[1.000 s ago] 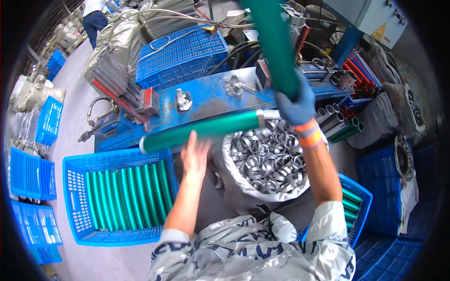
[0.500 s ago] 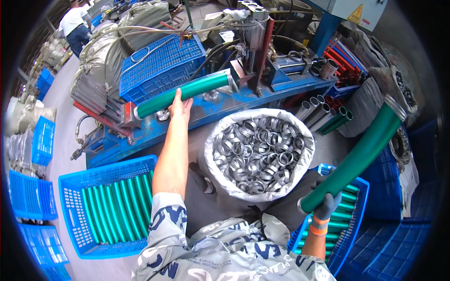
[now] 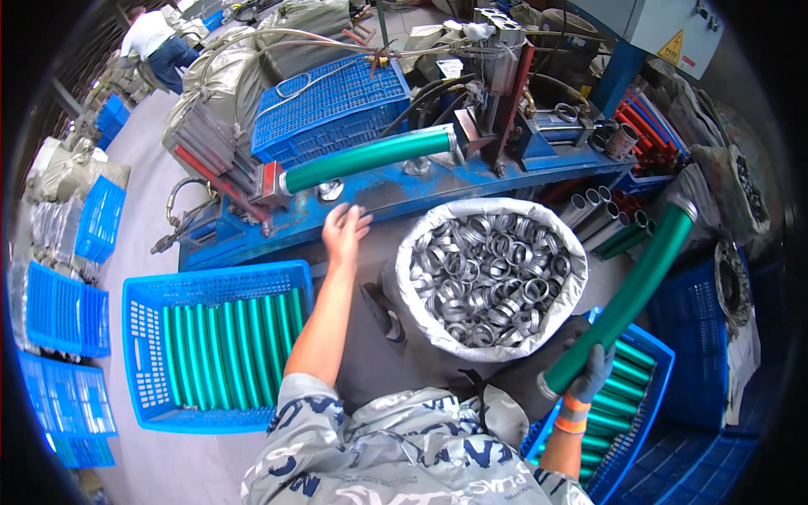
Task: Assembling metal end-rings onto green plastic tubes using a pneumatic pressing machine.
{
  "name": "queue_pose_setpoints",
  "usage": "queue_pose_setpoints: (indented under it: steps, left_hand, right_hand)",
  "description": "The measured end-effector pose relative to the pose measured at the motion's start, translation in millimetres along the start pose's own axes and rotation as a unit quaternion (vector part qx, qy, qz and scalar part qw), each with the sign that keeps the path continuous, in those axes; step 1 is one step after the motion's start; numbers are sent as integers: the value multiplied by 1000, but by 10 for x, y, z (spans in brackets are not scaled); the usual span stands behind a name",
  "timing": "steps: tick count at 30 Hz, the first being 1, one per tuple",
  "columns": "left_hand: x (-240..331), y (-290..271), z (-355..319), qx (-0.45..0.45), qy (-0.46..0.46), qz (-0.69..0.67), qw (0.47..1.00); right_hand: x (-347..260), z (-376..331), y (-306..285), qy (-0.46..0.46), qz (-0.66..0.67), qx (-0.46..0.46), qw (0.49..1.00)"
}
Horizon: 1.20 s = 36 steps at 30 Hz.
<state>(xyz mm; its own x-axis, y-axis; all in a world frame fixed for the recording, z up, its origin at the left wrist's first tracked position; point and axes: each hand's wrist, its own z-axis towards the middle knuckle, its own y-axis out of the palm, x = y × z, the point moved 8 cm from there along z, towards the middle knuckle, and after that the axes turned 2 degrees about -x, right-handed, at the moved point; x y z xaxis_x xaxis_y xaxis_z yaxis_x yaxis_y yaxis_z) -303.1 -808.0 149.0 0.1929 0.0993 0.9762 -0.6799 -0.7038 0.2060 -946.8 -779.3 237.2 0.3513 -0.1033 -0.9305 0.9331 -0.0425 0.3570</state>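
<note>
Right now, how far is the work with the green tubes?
Done, it seems: one green tube lies in the blue machine, and the left crate holds a row of tubes. In hand: the right hand grips another tube; the left hand is empty, near the machine. Left: more tubes in the right crate.

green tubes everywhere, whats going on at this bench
A person stands at a blue machine bench. Their gloved right hand grips one long green tube by its lower end, tilted up over the right-hand blue crate of tubes. The bare left hand hangs open just below another green tube lying clamped in the machine. A white sack of metal rings sits between the hands, and a second crate of green tubes lies at the left.
</note>
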Motion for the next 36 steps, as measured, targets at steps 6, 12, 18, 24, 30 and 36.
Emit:
queue_pose_setpoints:
  steps: [6,12,18,24,30,36]
  left_hand:
    - [-574,-2258,-459,190,29,94,977]
    - [-1636,-3941,-1251,161,-99,446,875]
    - [-2257,-2533,-2374,-127,-380,213,891]
    - [-2045,-1741,-2529,-131,-361,309,870]
    - [-2387,-1920,-2849,-79,-374,359,851]
    - [-2607,-2090,-3215,-11,-389,401,829]
  right_hand:
    - [-285,-572,-1720,-42,-70,240,967]
    - [398,-1761,-3847,66,-801,110,585]
    - [1053,-2922,-5059,327,-585,300,678]
    - [1533,-2749,-4872,405,-431,372,716]
    - [1332,-2721,-4979,329,-300,537,717]
    - [1622,-2774,-5374,383,-267,491,735]
